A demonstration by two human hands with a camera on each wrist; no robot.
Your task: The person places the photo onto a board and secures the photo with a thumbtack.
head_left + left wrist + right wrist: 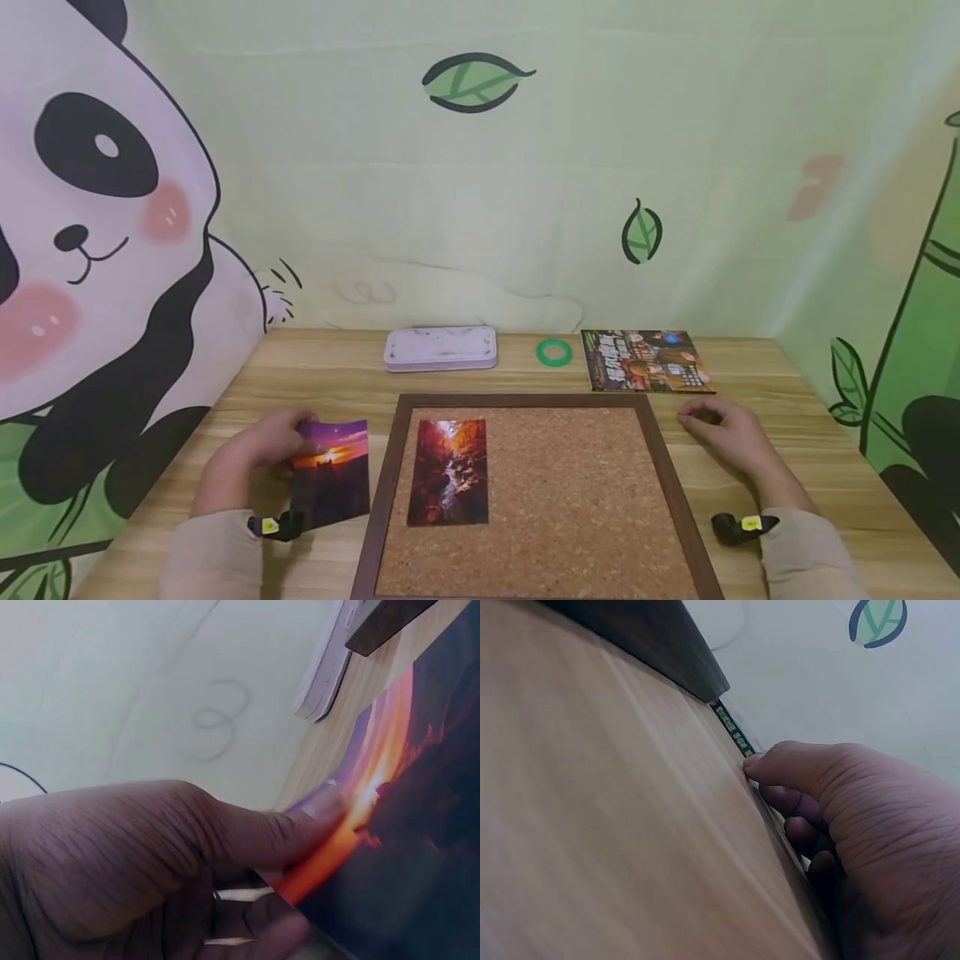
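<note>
A green panda backdrop (540, 183) borders a wooden table (322, 367).

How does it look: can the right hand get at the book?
Probably yes: the right hand appears empty, and the book lies uncovered just beyond it, with nothing visible between.

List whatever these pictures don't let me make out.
- Near edge of the corkboard: mostly cut off by the head view's bottom edge.
- Back of the sunset photo, held in the left hand: turned away in the head and left wrist views.
- Small cover print on the booklet: too small in the head view.
- Inside of the white case: hidden by its top, head view.
</note>
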